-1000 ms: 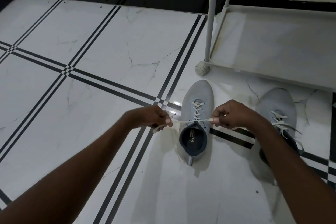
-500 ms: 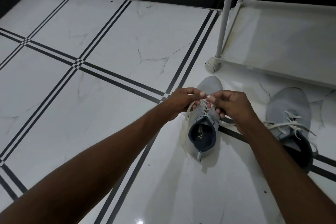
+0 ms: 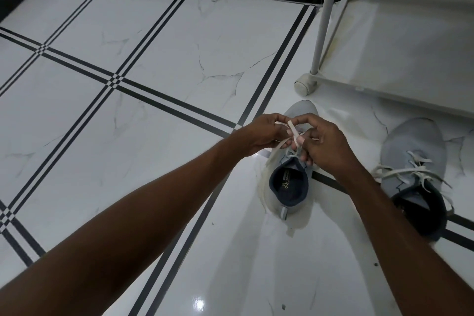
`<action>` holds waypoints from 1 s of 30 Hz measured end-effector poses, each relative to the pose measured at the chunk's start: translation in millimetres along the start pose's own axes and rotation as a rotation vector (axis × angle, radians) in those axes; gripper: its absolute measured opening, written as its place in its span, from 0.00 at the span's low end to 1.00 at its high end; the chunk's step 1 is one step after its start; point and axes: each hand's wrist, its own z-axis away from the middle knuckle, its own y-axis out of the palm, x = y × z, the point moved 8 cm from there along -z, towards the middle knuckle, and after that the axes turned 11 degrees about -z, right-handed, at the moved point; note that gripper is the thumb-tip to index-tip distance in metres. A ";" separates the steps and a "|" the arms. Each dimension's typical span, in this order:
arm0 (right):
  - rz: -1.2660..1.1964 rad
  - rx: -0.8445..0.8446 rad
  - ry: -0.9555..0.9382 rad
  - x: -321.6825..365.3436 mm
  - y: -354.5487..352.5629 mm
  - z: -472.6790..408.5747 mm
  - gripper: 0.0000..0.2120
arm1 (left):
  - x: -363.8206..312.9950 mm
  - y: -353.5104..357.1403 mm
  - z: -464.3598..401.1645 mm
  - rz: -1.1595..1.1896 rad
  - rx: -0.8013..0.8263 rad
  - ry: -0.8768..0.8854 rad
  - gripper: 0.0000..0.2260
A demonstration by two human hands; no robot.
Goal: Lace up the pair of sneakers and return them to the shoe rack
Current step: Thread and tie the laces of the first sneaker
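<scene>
Two grey sneakers stand on the floor, toes pointing away from me. The left sneaker (image 3: 287,187) has a dark blue lining. My left hand (image 3: 261,133) and my right hand (image 3: 323,143) meet right above its tongue, each pinching an end of its white lace (image 3: 292,131), which crosses between my fingers. My hands hide most of its eyelets. The right sneaker (image 3: 415,159) sits apart at the right with its white lace (image 3: 410,174) tied in a loose bow.
A white shoe rack (image 3: 400,59) stands at the upper right, with a thin upright post (image 3: 324,13) and a caster wheel (image 3: 304,86) close to the left sneaker's toe. White tiled floor with black stripes spreads to the left; a black skirting runs along the far wall.
A second ago my hands were spread apart, pulling the lace taut sideways. They have come together over the tongue and now cross the lace ends. The camera has shifted a little.
</scene>
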 end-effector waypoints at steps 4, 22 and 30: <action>0.021 -0.015 -0.011 -1.9 -4.0 -3.2 0.13 | 10.3 0.5 -2.4 0.016 0.005 -0.064 0.08; -0.383 0.101 0.276 -53.9 -7.2 -4.9 0.04 | -31.0 8.1 20.9 -0.809 -0.180 0.309 0.06; -0.475 0.125 0.409 -63.5 -0.4 -2.6 0.12 | -45.5 35.7 41.6 -1.204 -0.571 0.565 0.06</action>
